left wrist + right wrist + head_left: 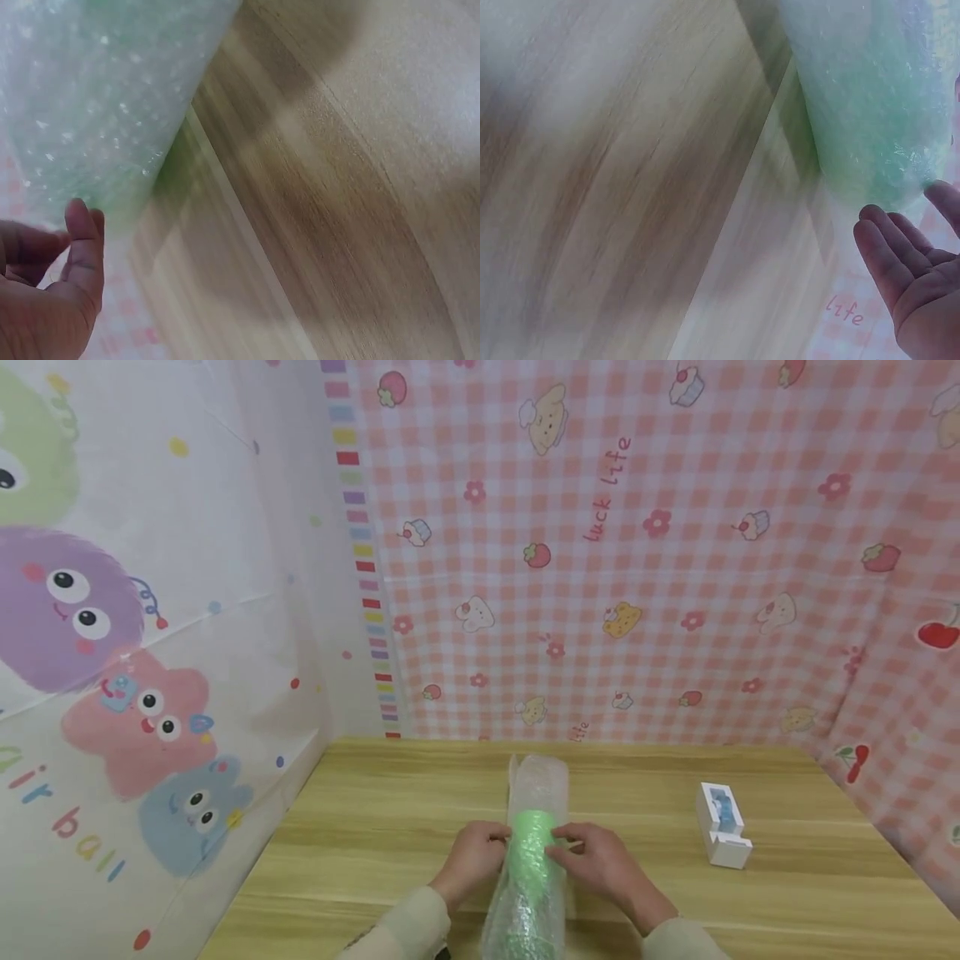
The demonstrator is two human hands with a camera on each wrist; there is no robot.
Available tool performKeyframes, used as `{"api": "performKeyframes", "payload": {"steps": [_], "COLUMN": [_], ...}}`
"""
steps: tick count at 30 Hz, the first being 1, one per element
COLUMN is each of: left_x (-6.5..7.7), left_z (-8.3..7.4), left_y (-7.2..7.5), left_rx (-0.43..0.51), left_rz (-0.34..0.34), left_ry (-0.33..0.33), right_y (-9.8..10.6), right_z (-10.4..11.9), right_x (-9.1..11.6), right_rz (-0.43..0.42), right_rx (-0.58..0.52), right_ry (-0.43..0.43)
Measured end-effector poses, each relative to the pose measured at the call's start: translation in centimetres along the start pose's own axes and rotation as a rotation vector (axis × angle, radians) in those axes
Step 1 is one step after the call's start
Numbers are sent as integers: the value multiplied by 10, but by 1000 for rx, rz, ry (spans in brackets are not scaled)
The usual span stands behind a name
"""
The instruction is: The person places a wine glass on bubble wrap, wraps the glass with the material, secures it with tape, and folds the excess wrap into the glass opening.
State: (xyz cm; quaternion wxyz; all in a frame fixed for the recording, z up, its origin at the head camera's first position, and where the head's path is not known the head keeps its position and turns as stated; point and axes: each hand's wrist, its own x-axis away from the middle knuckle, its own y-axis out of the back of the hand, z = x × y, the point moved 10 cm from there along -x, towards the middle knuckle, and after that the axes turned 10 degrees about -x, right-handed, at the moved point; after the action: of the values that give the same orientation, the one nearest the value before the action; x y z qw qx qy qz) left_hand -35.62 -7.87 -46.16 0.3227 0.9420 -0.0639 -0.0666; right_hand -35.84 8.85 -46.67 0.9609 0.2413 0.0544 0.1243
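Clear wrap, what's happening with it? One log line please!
clear wrap: around green cylinder, on table; left hand: at wrap's left side; right hand: at wrap's right side; tape dispenser: right of wrap

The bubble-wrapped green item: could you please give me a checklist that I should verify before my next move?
1. Green item covered: ok, bubble wrap covers the part that shows.
2. Far end closed: not ok, the wrap extends past the item and is not folded over it.
3. Near end covered: cannot tell, the head view cuts it off.
4. Both sides attended: ok, left grip at the left side, right grip at the right.
5. Left grip firmly pinching the wrap: cannot tell.
6. Tape dispenser on the table: ok, standing to the right, apart from both grips.
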Motion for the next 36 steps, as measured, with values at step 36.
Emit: {"api": "performKeyframes", "payload": {"steps": [36], "left_x": [-7], "left_z": [-9], "left_y": [-25], "left_rx": [-45], "left_rz": [42], "left_ry": [-107], "right_y": [9], "right_z": [-28], "right_x": [1], "right_rz": [45], "right_rx": [-86], "right_ry": [-84]}}
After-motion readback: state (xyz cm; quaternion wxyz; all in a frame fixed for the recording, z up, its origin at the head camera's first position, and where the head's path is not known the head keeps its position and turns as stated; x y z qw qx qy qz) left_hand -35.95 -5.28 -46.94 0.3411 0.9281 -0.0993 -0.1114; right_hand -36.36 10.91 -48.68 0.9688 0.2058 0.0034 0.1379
